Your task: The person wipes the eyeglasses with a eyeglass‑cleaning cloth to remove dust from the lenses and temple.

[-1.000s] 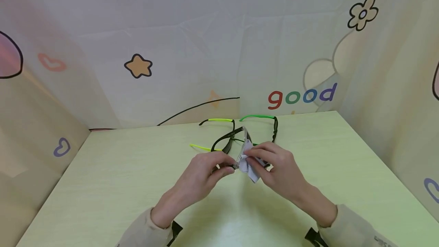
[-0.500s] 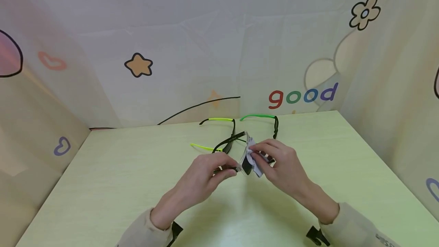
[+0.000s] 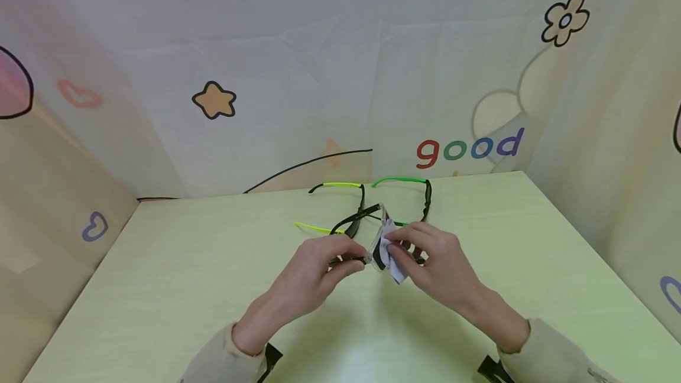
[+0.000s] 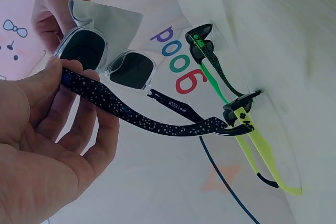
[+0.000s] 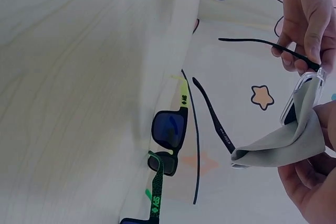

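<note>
Sunglasses with a clear front, dark lenses and black speckled arms [image 4: 136, 116] are held up above the table, both arms unfolded. My left hand [image 3: 319, 265] pinches them at one hinge, thumb on one side and fingers on the other. Opposite it, my right hand [image 3: 438, 259] pinches a pale grey cloth [image 5: 299, 142] against the lens nearer my left hand. Folds of the cloth hide part of that lens in the right wrist view, while the other lens [image 4: 132, 70] shows bare in the left wrist view.
Behind the hands, sunglasses with yellow arms [image 3: 343, 185] lie on the pale table [image 3: 175, 288]. Beside them on the right is a pair with green arms [image 3: 401, 179], partly hidden by the right hand. A printed curtain [image 3: 298, 75] hangs along the table's back edge.
The right hand has shifted slightly right and then back down with the cloth, uncovering part of the dark lens. The sunglasses have tilted a little; the left hand has stayed nearly still.
</note>
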Motion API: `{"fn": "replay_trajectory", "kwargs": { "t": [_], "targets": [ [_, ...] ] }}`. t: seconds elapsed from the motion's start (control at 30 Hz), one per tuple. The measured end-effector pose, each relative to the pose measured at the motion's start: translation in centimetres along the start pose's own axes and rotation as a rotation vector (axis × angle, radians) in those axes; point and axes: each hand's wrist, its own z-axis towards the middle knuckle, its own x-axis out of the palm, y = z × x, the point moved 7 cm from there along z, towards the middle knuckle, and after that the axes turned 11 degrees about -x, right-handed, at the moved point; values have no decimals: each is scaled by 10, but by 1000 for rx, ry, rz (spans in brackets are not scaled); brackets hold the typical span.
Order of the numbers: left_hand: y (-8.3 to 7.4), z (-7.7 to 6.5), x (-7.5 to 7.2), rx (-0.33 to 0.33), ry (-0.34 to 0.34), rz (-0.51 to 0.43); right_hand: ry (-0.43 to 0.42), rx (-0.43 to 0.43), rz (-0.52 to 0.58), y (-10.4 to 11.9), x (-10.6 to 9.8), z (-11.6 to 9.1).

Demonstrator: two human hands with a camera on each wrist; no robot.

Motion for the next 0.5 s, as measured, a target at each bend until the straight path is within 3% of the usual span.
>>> {"fn": "replay_trajectory", "kwargs": {
  "t": [0.5],
  "targets": [
    [0, 3, 2, -32, 5, -11, -35, -126, 69, 19, 0, 3]
  ]
}}
